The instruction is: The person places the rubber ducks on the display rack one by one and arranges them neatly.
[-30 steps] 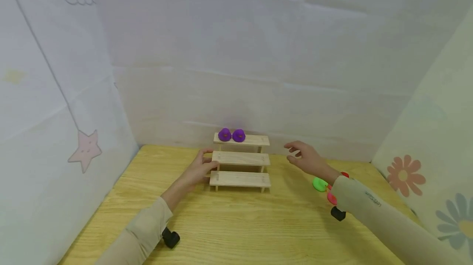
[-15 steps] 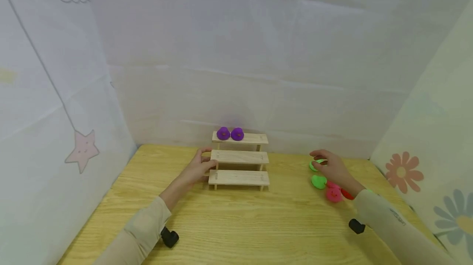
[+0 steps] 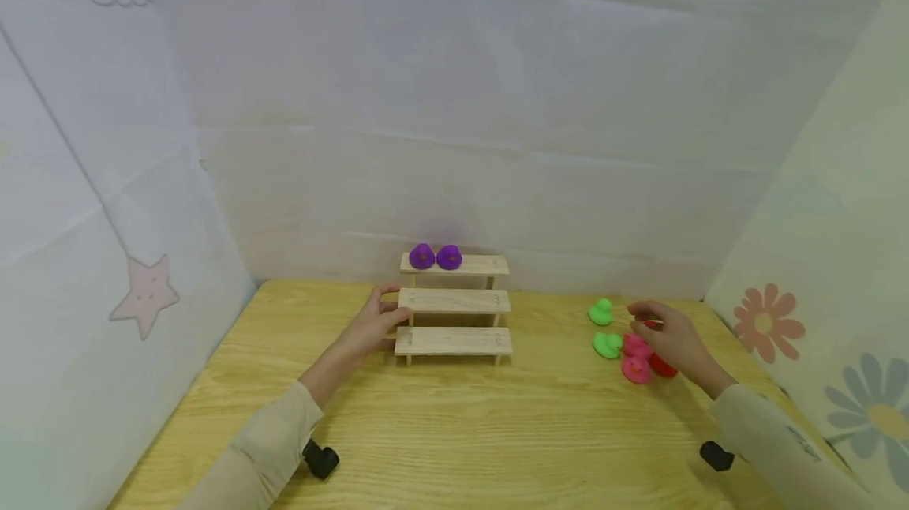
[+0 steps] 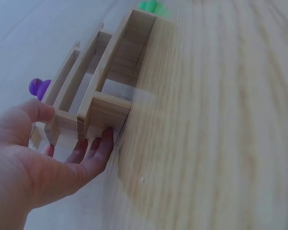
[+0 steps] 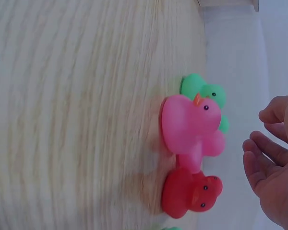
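A three-tier wooden display stand [image 3: 454,301] stands at the back of the table. My left hand [image 3: 369,328] grips its left end; in the left wrist view, the thumb and fingers [image 4: 102,152] bracket the side of the boards. Two purple rubber ducks [image 3: 449,257] sit side by side on the top tier, towards the left. Over on the right, my right hand [image 3: 675,340] hovers above a cluster of rubber ducks, fingers loosely bent and holding nothing. Pink ducks [image 5: 189,122], red ducks [image 5: 189,191] and green ducks [image 3: 607,345] make up this cluster, partly hidden by the hand.
The wood-grain table [image 3: 454,431] is bounded by a pale cloth wall [image 3: 483,115] at the back and printed cloth sides. Another green duck [image 3: 600,312] sits behind the cluster. Black wrist cameras [image 3: 321,460] hang below both sleeves.
My right hand has moved rightwards from beside the stand to above the ducks, uncovering the green ones. The left hand keeps its hold on the stand. The head view has shifted slightly.
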